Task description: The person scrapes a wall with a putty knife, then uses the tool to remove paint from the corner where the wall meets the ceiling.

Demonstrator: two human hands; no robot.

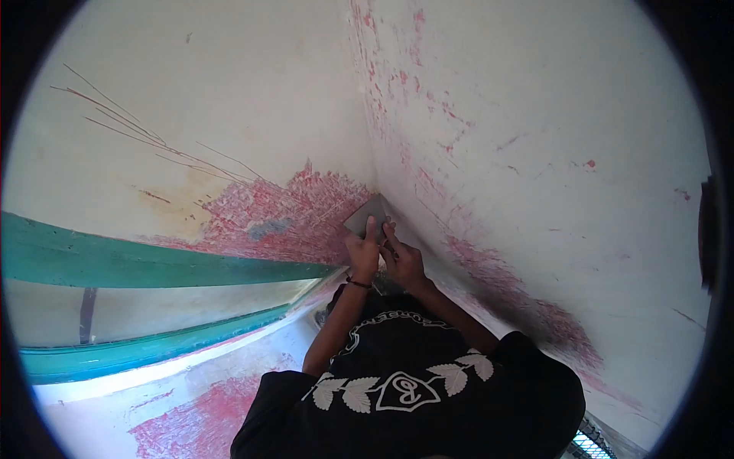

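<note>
A flat grey blade [367, 217] lies against the wall close to the corner, where the pink scraped patch [294, 210] ends. My left hand [362, 254] is closed on the blade, with one finger stretched up along its face. Beside it, my right hand [404, 262] grips the blade's right side with its fingers. The two hands are close together, with a dark band around the left wrist. Red and pink marks show through the white paint on both walls.
A green-painted beam [153, 262] runs from the left edge towards the hands. Below it is a second green strip [160, 352]. The right wall [535, 191] slopes close beside my right arm. A mesh piece [592, 444] shows at the lower right.
</note>
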